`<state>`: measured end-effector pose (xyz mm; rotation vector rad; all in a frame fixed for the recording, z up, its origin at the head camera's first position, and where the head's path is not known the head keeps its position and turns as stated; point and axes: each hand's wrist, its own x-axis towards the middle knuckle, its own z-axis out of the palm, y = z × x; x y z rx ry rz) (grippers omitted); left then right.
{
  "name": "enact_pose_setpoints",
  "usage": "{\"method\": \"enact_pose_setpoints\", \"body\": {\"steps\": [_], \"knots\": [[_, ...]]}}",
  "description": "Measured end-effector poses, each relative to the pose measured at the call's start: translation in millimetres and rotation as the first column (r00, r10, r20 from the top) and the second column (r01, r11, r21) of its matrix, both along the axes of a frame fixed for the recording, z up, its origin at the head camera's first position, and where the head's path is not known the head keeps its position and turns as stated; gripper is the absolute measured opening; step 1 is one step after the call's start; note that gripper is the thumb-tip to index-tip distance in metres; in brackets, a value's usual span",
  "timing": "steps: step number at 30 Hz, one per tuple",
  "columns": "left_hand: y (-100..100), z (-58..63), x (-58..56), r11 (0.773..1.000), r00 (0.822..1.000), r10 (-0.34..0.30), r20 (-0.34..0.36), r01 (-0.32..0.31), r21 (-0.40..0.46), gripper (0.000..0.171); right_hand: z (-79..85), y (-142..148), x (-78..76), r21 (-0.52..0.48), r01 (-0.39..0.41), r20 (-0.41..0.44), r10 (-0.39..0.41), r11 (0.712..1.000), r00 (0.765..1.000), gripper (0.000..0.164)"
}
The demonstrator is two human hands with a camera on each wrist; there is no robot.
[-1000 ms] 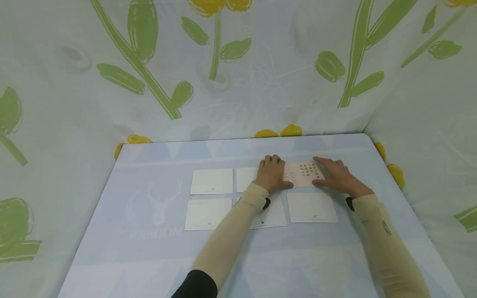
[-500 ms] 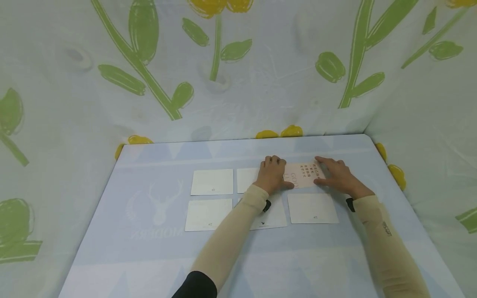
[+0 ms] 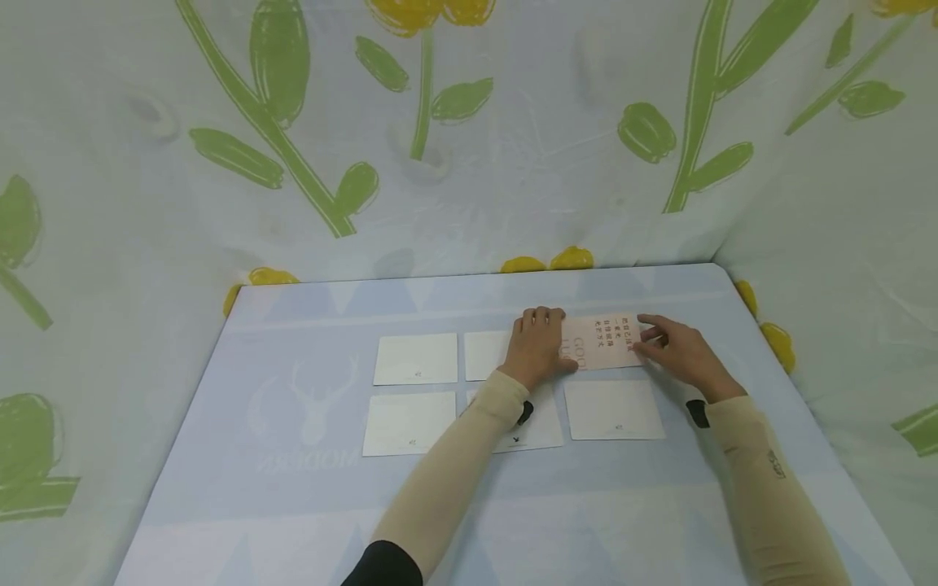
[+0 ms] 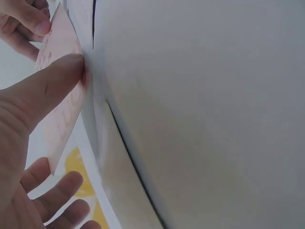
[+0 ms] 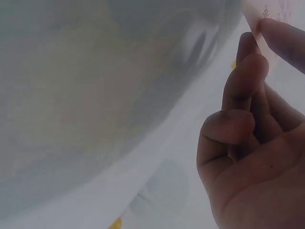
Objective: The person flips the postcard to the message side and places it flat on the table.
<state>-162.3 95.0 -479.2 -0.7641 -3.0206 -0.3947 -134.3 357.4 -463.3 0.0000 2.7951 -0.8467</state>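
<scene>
A pink card point(image 3: 602, 342) printed with red characters and "GOOD LU…" lettering lies between both hands at the far row of the table. My left hand point(image 3: 537, 346) holds its left end, the thumb on the near edge and a finger at the far edge, as the card point(image 4: 64, 124) shows in the left wrist view. My right hand point(image 3: 685, 354) pinches the right edge between thumb and fingers. In the right wrist view only a corner of the card point(image 5: 276, 9) shows, and the other fingers are bent. How far the card is off the table is hard to tell.
White cards lie in two rows: one at far left point(image 3: 415, 359), one at near left point(image 3: 410, 423), one at near right point(image 3: 614, 409). My left hand and forearm partly cover two middle cards. The pale blue table point(image 3: 293, 505) meets a flowered cloth wall point(image 3: 542, 203) behind.
My right hand has shifted right, from spread over the card's right end to pinching its right edge. The card has moved slightly right. My left hand has barely moved.
</scene>
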Motion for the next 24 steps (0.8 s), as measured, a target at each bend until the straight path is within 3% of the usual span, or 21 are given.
{"method": "enact_pose_setpoints", "body": {"steps": [5, 9, 14, 18, 24], "knots": [[0, -0.3, 2.6, 1.0, 1.0, -0.002, 0.003, 0.002, 0.009, 0.089, -1.6, 2, 3.8, -0.006, 0.008, -0.016, -0.008, 1.0, 1.0, 0.057], [-1, -0.2, 3.8, 0.999, 1.0, 0.031, -0.001, -0.031, 0.014, 0.086, 0.1, 2, 7.3, -0.011, 0.01, -0.033, -0.01, 1.0, 0.999, 0.054], [-8, 6.7, 5.2, 0.991, 0.995, 0.098, 0.021, -0.1, 0.091, 0.061, 2.3, 2, 11.1, -0.009, 0.003, -0.065, -0.004, 1.0, 0.998, 0.052], [-13, 14.6, 7.8, 0.968, 0.989, 0.101, 0.106, -0.123, 0.22, 0.039, 3.7, 1, 13.4, -0.003, 0.011, -0.081, -0.011, 1.0, 0.997, 0.048], [-15, 20.0, 13.8, 0.938, 0.959, 0.055, 0.277, -0.144, 0.314, 0.033, 3.0, 0, 15.6, -0.008, 0.024, -0.079, -0.025, 1.0, 0.997, 0.048]]}}
